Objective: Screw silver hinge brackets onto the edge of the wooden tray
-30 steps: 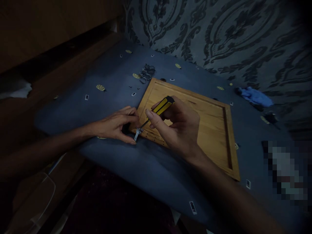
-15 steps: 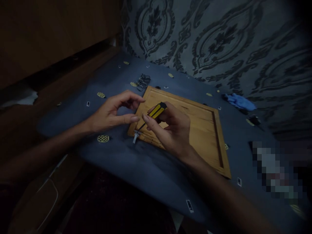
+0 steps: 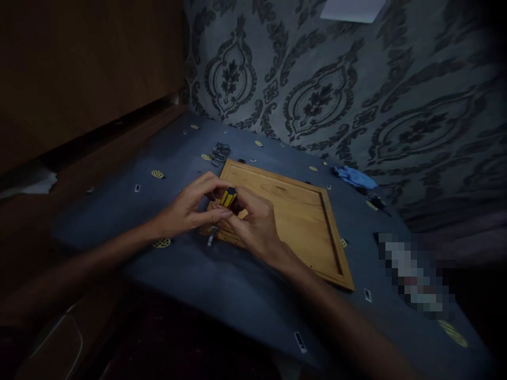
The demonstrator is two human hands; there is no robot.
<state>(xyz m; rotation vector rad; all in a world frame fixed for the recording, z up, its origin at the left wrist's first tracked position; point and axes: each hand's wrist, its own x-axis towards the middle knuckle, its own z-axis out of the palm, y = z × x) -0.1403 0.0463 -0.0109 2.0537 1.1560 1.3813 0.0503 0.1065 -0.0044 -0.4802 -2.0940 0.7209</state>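
Observation:
A framed wooden panel (image 3: 293, 211), like a small cabinet door, lies flat on the blue patterned cloth. At its near left corner sits a small metal hinge (image 3: 212, 236), jutting past the edge. Above that corner my right hand (image 3: 255, 219) is closed around a yellow and black screwdriver (image 3: 228, 197), whose handle points up. My left hand (image 3: 194, 203) has its fingers and thumb closed in on the same screwdriver from the left, close to my right thumb. My hands hide the screwdriver's shaft and tip.
Dark metal pieces (image 3: 220, 153) are heaped behind the panel. Farther right lie a blue cloth (image 3: 354, 178) and a dark object (image 3: 376, 200). A blurred-out item (image 3: 412, 274) rests at the right. Patterned wallpaper (image 3: 317, 100) and a wooden cabinet side (image 3: 91, 63) border the surface.
My left hand has moved right and closed onto the screwdriver. The screwdriver stands more upright in my right hand. The view has tilted up and turned slightly right.

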